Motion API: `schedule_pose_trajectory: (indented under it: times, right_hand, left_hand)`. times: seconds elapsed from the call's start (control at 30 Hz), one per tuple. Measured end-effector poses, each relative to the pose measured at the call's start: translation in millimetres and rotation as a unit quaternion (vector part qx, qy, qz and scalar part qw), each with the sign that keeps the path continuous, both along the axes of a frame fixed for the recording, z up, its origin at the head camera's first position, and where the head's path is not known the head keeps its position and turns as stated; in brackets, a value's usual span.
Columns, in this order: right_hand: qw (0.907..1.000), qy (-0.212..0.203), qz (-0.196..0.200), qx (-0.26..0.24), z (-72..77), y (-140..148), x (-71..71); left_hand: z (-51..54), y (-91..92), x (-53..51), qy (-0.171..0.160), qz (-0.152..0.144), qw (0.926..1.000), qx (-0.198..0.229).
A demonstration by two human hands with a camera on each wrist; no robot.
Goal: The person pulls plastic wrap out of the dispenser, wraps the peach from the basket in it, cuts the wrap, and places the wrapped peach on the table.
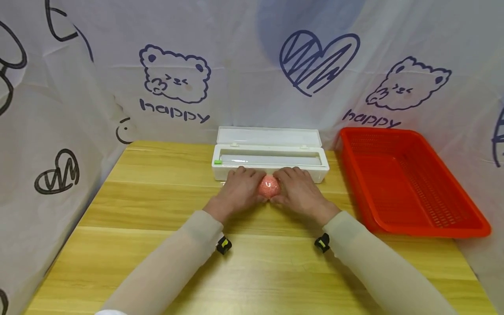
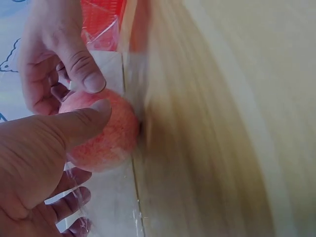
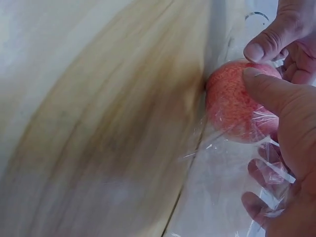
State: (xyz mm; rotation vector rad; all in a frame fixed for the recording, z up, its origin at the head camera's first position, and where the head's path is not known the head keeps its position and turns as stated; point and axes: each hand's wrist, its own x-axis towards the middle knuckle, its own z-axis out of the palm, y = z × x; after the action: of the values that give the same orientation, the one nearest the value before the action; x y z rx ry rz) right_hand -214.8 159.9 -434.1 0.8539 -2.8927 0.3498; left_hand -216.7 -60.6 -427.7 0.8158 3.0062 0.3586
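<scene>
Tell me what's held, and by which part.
A round, speckled pink-red fruit, clear plastic film against it: the left hand holds its left side, the right hand its right, thumbs on its near side.

On a wood-grain desk (image 1: 149, 205), the left hand (image 1: 242, 187) and right hand (image 1: 297, 190) grip 1 round pink-red object (image 1: 269, 187) between their fingers (image 1: 253, 173). Just beyond them stands 1 long white box (image 1: 271, 169), its lid (image 1: 269, 136) raised, a pale roll (image 1: 271, 160) inside. To the right is 1 red basket (image 1: 433, 232). Behind, a pale cloth (image 1: 244, 65) shows 2 bear drawings above "happy".
</scene>
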Motion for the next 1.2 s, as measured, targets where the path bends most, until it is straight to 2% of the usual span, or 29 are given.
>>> schedule_pose_trajectory:
  times: [0.2, 0.4, 0.53, 0.67, 0.83, 1.0, 1.1, 1.2]
  right_hand:
    - [0.9998, 0.02, 0.003, -0.001, -3.0, 0.4, 0.7]
    - [0.9992, 0.038, 0.007, 0.003, -1.9, -0.9, 0.6]
    - [0.9995, 0.03, 0.005, 0.001, 2.0, -2.1, 0.7]
    - [0.9999, 0.007, -0.003, -0.01, 9.7, -2.9, 0.2]
    - [0.9997, -0.004, 0.002, -0.022, 20.7, -4.7, -4.3]
    - [0.9995, 0.012, 0.02, -0.02, 27.4, -10.7, -13.5]
    - [0.9995, 0.009, 0.023, -0.02, 31.5, -17.4, -17.8]
    - [0.9996, -0.005, 0.017, -0.022, 35.8, -24.8, -20.5]
  left_hand:
    - [-4.6, 0.1, 2.7, 0.022, 0.006, 0.9997, -0.014]
    - [-2.6, -1.9, 4.4, 0.024, 0.011, 0.9995, -0.016]
    - [0.1, -7.9, 7.2, 0.017, 0.024, 0.9995, 0.006]
    - [4.4, -22.1, 10.0, 0.008, 0.048, 0.9972, 0.057]
    - [12.8, -48.5, 6.1, 0.01, 0.091, 0.9884, 0.122]
    - [19.8, -74.0, -5.5, -0.001, 0.158, 0.9732, 0.167]
    - [19.8, -86.7, -13.2, -0.015, 0.189, 0.9651, 0.181]
    - [17.7, -95.7, -19.3, -0.029, 0.199, 0.9602, 0.193]
